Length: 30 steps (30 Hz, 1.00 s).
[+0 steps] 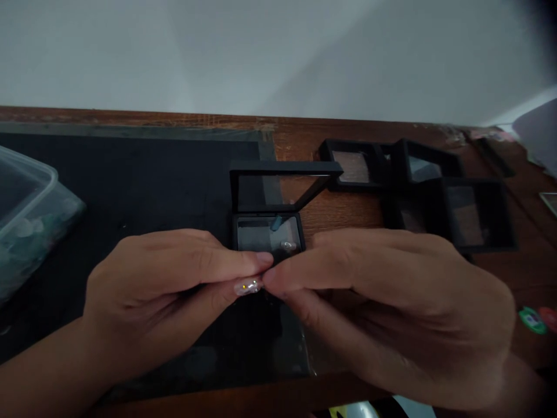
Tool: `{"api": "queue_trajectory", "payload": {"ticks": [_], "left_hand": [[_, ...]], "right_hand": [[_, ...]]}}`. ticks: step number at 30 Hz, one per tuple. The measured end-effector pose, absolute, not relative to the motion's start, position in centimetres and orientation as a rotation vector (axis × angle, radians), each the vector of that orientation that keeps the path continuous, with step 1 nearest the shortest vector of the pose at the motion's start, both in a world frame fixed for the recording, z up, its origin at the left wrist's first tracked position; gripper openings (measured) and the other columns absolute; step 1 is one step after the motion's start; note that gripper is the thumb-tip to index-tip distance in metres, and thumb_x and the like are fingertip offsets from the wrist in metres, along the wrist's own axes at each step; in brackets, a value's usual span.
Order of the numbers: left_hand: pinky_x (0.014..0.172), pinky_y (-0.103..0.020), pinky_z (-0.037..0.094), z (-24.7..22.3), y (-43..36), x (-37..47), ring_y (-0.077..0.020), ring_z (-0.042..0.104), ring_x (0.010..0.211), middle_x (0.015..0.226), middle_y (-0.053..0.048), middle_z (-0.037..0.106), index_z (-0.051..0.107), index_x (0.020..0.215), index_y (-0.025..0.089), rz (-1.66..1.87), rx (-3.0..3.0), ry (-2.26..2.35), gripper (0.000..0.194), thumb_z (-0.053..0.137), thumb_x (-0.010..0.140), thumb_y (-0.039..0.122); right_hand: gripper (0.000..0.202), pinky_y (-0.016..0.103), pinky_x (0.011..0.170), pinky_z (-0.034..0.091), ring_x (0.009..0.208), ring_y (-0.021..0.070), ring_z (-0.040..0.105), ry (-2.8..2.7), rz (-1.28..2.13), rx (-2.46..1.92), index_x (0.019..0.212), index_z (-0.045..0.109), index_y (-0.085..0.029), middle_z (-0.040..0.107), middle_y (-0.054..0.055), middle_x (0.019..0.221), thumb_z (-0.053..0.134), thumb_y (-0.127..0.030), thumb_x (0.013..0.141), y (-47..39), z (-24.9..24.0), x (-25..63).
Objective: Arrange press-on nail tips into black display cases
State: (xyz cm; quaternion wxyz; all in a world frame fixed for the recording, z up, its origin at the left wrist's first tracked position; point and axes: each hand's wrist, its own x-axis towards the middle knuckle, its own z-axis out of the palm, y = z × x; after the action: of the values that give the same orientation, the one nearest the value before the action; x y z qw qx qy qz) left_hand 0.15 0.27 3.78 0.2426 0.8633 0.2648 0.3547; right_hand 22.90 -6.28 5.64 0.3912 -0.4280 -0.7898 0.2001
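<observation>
My left hand (pixel 169 284) and my right hand (pixel 383 302) meet fingertip to fingertip at the middle of the view. Thumb and index finger are pinched together on each, and whatever they hold is too small or hidden to name. Just beyond the fingertips stands a small black case (pixel 235 232) with its clear-windowed lid (pixel 285 168) raised. Inside the case lie a small teal piece (pixel 276 223) and a small shiny clear piece (pixel 287 246). The case's near edge is hidden behind my fingers.
A clear plastic tub (pixel 52 174) with pale green pieces stands at the left on a black mat (pixel 152 174). Several black frame cases (pixel 452 151) lie at the back right on the wooden table (pixel 339 212). Small green (pixel 531 320) and red items sit at the right edge.
</observation>
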Motion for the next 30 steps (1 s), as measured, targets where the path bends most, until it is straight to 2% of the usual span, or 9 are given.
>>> {"api": "queue_trajectory", "payload": {"ticks": [3,6,13,16,20,26,30], "left_hand": [[0.061,-0.015,0.062,4.4,0.4,0.1,-0.0100,0.079,0.067,0.089,0.007,0.086,0.079,0.102,0.028,0.893,2.408,0.649,0.022,0.064,0.097,0.013],[0.061,-0.015,0.063,4.9,0.4,0.1,-0.0099,0.078,0.065,0.088,0.009,0.085,0.078,0.098,0.030,0.866,2.393,0.702,0.022,0.066,0.094,0.012],[0.059,-0.012,0.059,4.9,-0.1,0.4,-0.0057,0.073,0.060,0.078,0.011,0.081,0.075,0.087,0.027,0.946,2.280,0.767,0.015,0.070,0.090,0.013],[0.058,-0.013,0.060,4.9,-0.2,0.5,-0.0066,0.073,0.060,0.076,0.009,0.080,0.076,0.085,0.026,0.936,2.272,0.815,0.014,0.070,0.089,0.014],[0.056,-0.015,0.060,5.0,0.0,0.5,-0.0086,0.074,0.062,0.075,0.008,0.080,0.077,0.086,0.027,0.920,2.299,0.822,0.012,0.072,0.088,0.016],[0.055,-0.024,0.064,4.8,0.3,0.0,-0.0136,0.077,0.066,0.077,0.008,0.080,0.075,0.088,0.030,0.908,2.375,0.786,0.013,0.072,0.089,0.017],[0.054,-0.026,0.063,4.3,-0.1,-0.2,-0.0137,0.076,0.066,0.076,0.008,0.079,0.073,0.088,0.030,0.937,2.407,0.804,0.011,0.070,0.093,0.020]], "right_hand": [[0.011,0.016,0.057,0.058,0.062,0.0083,0.071,-2.019,0.479,-1.086,0.103,0.076,-0.021,0.076,-0.003,0.076,0.072,-0.011,0.098,-6.4,6.0,22.7],[0.011,0.014,0.061,0.058,0.063,0.0060,0.070,-2.018,0.468,-1.132,0.103,0.075,-0.018,0.077,-0.004,0.080,0.073,-0.009,0.097,-6.5,6.4,22.5],[0.008,0.020,0.048,0.054,0.060,0.0096,0.071,-2.013,0.481,-1.235,0.104,0.077,-0.025,0.079,-0.004,0.078,0.070,-0.021,0.102,-6.6,5.8,22.4],[0.007,0.020,0.049,0.054,0.058,0.0095,0.070,-2.003,0.486,-1.206,0.105,0.078,-0.025,0.078,-0.004,0.076,0.074,-0.023,0.099,-6.5,5.5,22.4],[0.007,0.020,0.058,0.059,0.059,0.0103,0.071,-1.981,0.512,-1.205,0.104,0.080,-0.023,0.077,-0.003,0.073,0.076,-0.025,0.098,-6.4,5.5,22.3],[0.002,0.019,0.064,0.061,0.062,0.0090,0.072,-2.012,0.481,-1.173,0.099,0.079,-0.023,0.079,-0.004,0.078,0.078,-0.023,0.098,-6.2,5.4,22.4],[0.001,0.021,0.061,0.060,0.062,0.0096,0.072,-2.018,0.461,-1.234,0.099,0.078,-0.025,0.079,-0.005,0.079,0.077,-0.025,0.098,-6.4,5.6,22.1]]}}
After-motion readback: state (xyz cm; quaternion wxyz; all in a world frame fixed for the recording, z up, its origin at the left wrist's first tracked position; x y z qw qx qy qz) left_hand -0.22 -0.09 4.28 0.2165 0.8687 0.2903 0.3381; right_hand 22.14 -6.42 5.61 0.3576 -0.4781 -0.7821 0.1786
